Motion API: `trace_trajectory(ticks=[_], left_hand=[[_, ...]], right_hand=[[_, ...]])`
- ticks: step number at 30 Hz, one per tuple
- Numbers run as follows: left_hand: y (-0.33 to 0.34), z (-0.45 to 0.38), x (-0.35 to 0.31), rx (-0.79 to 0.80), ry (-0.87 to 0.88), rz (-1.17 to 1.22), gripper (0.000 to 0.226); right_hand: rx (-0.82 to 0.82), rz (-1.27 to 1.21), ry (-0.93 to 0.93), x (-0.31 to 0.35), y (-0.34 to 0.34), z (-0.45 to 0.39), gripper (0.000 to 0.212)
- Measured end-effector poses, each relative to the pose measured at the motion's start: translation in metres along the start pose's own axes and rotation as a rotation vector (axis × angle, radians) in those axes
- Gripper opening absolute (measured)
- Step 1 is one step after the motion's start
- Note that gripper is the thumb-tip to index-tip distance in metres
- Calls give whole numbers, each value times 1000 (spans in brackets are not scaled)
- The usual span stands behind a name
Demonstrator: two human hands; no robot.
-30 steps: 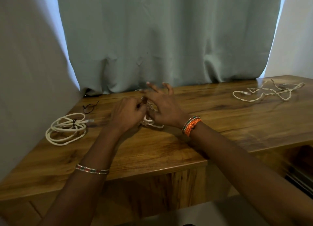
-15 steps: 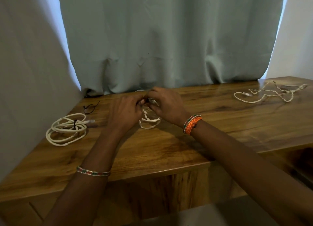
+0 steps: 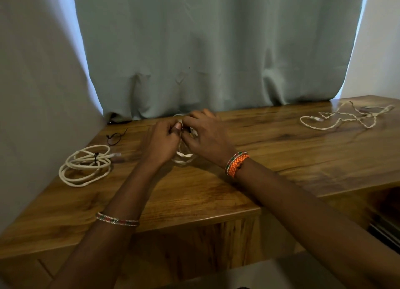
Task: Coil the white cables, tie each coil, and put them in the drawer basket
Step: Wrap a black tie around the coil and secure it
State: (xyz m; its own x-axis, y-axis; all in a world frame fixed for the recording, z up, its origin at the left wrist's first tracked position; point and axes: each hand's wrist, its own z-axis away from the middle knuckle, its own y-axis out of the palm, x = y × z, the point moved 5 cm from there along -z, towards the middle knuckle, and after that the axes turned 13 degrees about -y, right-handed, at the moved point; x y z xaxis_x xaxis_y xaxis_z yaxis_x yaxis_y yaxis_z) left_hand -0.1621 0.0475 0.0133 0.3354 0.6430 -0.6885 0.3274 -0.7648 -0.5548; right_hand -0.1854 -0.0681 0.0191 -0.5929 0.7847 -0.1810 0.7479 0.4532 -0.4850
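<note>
- Head view: the right hand, whose fingers were spread a second ago, is now curling in against the left hand; by my reading the tie is being cinched round the small coil.
- Both hands are meeting fingertip to fingertip over that coil, pinching at its top; what exactly each is pinching is hidden. The coil's lower loops are resting on the table between the wrists.
- The tied coil is lying well to the left, a spare black tie near it.
- The loose cable is waiting far right, uncoiled. No drawer basket is showing.
</note>
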Motion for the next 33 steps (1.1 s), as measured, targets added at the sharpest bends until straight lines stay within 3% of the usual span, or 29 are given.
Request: trace_trajectory(ticks=[6,13,18,26,33], left_hand=[[-7,6,-7,-176,26,-48,19],[-12,20,-17,-288,139,59,30],[-12,21,-14,-322,130,72,31],[-5,18,-15,-315,239,-99,27],[-5,13,-15,-323,333,-246,20]], right_hand=[[-43,-75,89,-2,1,-3,14],[-96,-272,97,-7,-6,5,9],[-45,-406,124,-7,2,5,8],[91,-145,99,-6,6,8,12],[34,-28,92,-9,2,9,11]])
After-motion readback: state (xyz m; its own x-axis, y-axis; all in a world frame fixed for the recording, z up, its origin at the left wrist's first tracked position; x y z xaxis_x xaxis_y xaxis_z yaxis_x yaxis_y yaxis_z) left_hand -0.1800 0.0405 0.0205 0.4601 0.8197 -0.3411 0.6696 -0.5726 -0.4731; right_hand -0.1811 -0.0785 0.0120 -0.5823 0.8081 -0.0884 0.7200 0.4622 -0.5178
